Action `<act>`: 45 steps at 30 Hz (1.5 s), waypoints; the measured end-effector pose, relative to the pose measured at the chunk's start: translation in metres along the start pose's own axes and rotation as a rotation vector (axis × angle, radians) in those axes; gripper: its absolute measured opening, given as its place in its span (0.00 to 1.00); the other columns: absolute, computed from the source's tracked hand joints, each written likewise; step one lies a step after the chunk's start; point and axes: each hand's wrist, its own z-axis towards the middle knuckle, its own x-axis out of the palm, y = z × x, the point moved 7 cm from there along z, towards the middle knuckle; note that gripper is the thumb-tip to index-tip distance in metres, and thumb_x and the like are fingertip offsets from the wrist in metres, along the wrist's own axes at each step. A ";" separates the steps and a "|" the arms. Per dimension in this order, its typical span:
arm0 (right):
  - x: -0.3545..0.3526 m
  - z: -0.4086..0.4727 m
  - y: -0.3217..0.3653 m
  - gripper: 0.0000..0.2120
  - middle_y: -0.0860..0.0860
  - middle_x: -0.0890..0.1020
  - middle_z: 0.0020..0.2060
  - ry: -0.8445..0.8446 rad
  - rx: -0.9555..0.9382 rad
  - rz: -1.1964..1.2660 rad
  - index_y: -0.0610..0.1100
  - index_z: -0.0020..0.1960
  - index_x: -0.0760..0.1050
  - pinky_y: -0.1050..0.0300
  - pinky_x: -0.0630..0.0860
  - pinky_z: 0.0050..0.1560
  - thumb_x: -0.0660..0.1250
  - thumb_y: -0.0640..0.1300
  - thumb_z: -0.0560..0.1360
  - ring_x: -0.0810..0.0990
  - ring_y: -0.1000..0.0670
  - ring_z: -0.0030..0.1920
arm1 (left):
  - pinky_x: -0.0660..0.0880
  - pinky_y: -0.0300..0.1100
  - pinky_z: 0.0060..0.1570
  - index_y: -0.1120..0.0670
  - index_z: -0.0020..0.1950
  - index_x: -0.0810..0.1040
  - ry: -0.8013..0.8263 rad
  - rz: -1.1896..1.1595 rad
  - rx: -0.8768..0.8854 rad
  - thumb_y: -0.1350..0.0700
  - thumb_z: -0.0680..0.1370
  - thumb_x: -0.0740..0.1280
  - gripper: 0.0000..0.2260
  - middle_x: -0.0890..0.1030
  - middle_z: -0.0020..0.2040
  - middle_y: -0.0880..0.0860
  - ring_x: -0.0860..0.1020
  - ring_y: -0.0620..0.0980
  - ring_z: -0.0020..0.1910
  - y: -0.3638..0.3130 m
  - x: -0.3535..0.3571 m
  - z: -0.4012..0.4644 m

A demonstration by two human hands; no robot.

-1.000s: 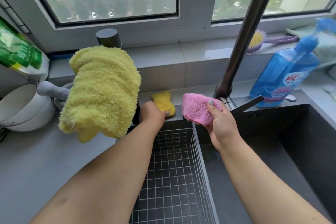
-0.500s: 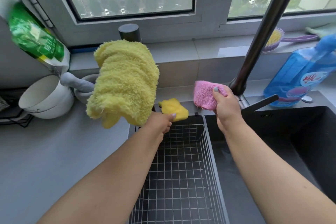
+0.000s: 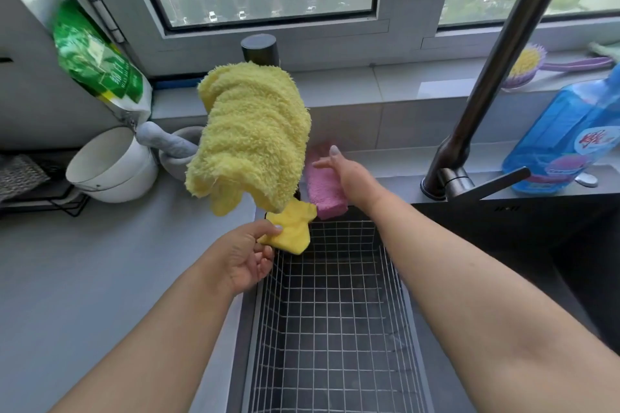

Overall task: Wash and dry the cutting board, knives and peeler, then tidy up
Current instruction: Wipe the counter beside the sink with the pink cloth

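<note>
L hand (image 3: 243, 258) pinching yellow cloth (image 3: 291, 231)

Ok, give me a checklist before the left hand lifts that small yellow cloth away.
1. Left hand has a grip on the small yellow cloth: ok, thumb and fingers pinch its corner.
2. Right hand free: ok, fingers open over the pink cloth.
3. Pink cloth set down: ok, lying on the sink ledge.
4. Fluffy yellow towel clear of the lift: not ok, it hangs right above the cloth.
5. Wire basket holds nothing: ok.
6. Small cloth wrung out: cannot tell.
</note>
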 end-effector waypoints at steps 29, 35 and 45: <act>-0.075 -0.035 -0.055 0.37 0.46 0.62 0.75 -0.205 0.213 -1.094 0.44 0.73 0.65 0.45 0.68 0.62 0.39 0.67 0.78 0.57 0.45 0.75 | 0.70 0.32 0.20 0.57 0.51 0.73 0.045 -0.108 0.072 0.62 0.77 0.66 0.05 0.74 0.41 0.54 0.71 0.44 0.28 0.003 0.079 0.016; -0.073 -0.049 -0.063 0.34 0.47 0.71 0.68 -0.243 0.106 -0.894 0.41 0.62 0.77 0.46 0.65 0.65 0.43 0.64 0.79 0.62 0.46 0.70 | 0.77 0.36 0.28 0.53 0.62 0.70 0.024 -0.088 0.259 0.64 0.80 0.63 0.12 0.77 0.46 0.57 0.77 0.48 0.35 -0.020 0.112 0.035; -0.084 -0.078 -0.053 0.30 0.45 0.77 0.39 -0.253 0.020 -0.546 0.38 0.39 0.77 0.55 0.63 0.46 0.47 0.57 0.82 0.74 0.44 0.51 | 0.79 0.44 0.39 0.44 0.62 0.72 -0.318 0.547 0.489 0.56 0.78 0.62 0.13 0.77 0.54 0.58 0.80 0.52 0.42 -0.039 0.117 0.043</act>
